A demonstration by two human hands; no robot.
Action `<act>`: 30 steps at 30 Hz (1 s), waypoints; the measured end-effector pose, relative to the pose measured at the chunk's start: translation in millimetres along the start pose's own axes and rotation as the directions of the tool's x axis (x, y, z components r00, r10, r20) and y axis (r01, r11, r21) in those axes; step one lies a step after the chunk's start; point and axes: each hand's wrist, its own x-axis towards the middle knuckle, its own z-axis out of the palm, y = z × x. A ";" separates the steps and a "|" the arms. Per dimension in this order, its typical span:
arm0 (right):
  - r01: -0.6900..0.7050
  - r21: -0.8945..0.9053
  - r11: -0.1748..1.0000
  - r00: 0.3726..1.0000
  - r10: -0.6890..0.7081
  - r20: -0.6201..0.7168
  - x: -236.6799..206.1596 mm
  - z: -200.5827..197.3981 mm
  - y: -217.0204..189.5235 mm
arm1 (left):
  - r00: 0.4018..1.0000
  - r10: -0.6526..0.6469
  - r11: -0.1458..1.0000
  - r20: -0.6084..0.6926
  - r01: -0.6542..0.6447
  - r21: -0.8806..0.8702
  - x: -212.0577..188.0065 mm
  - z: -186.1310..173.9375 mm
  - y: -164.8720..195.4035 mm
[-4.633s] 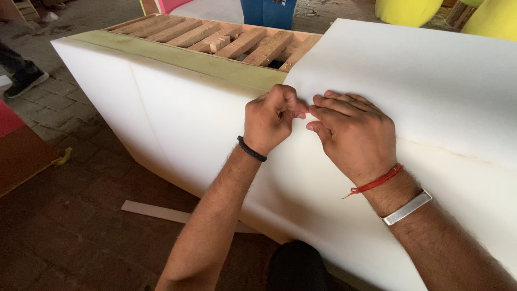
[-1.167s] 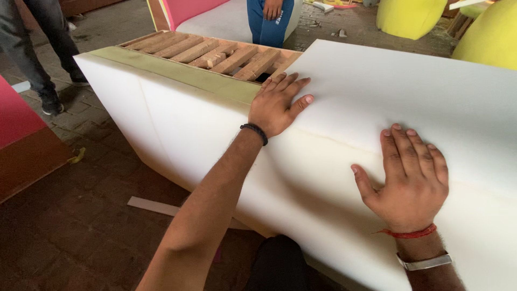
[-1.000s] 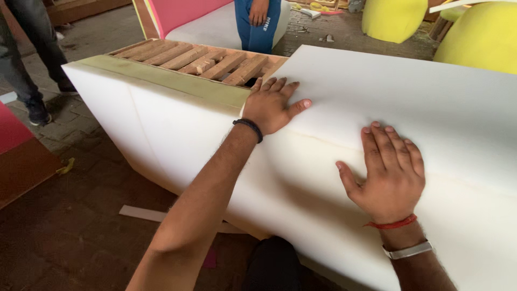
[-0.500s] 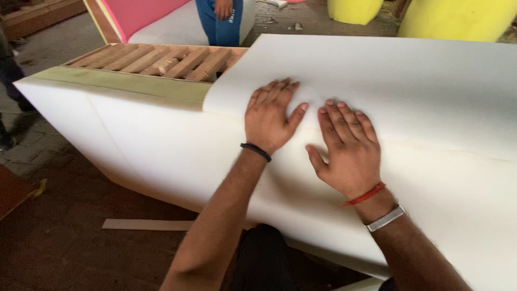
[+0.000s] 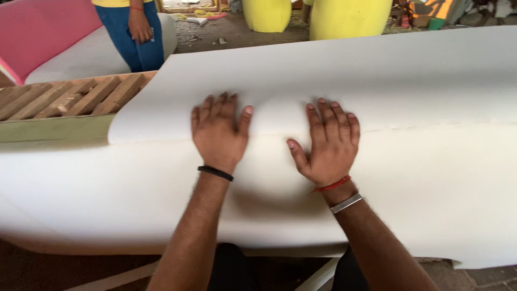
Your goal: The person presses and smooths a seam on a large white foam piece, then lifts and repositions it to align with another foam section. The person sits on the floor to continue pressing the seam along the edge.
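White foam sheet (image 5: 377, 75), smooth and matte, lies under both of your palms, and neither hand has hold of anything. Your left hand (image 5: 218, 134) is spread flat with the fingers (image 5: 215, 105) straight and slightly fanned, pressing down right where the top sheet bends over the edge. Your right hand (image 5: 326, 143) lies just beside it, equally open, thumb angled toward the left hand, fingertips past the faint seam line that runs across the foam. The two hands are near each other but apart, with a soft bulge of foam between them.

Below your hands the foam front (image 5: 107, 199) curves down as a thick, rounded white face; your wrists rest against it. A black band (image 5: 215, 173) circles your left wrist; a red thread (image 5: 331, 185) and a metal bracelet (image 5: 346, 203) sit on your right.

To the left, the sheet ends in a rounded corner, baring a wooden slatted frame (image 5: 70, 99) with a pale green strip (image 5: 54, 128) along its edge. Beyond stands another person in blue trousers (image 5: 132, 37), beside a pink cushion (image 5: 43, 29). Farther back are yellow rounded shapes (image 5: 350, 19), possibly foam blocks, though the view is too cropped to be certain.
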 end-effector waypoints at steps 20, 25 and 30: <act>0.005 0.035 0.999 0.997 -0.008 0.076 -10.0 -47.1 90.1 | 0.963 0.270 0.953 -0.005 -0.268 -0.143 -20.2 19.0 64.1; 0.104 0.003 0.995 0.989 -0.104 0.108 -9.3 -51.4 92.9 | 0.977 0.211 0.968 -0.024 -0.212 -0.136 -23.0 25.2 66.2; 0.087 -0.013 0.996 0.995 -0.086 0.053 -12.9 -45.2 91.8 | 0.980 0.196 0.969 -0.025 -0.198 -0.149 -24.8 28.5 69.1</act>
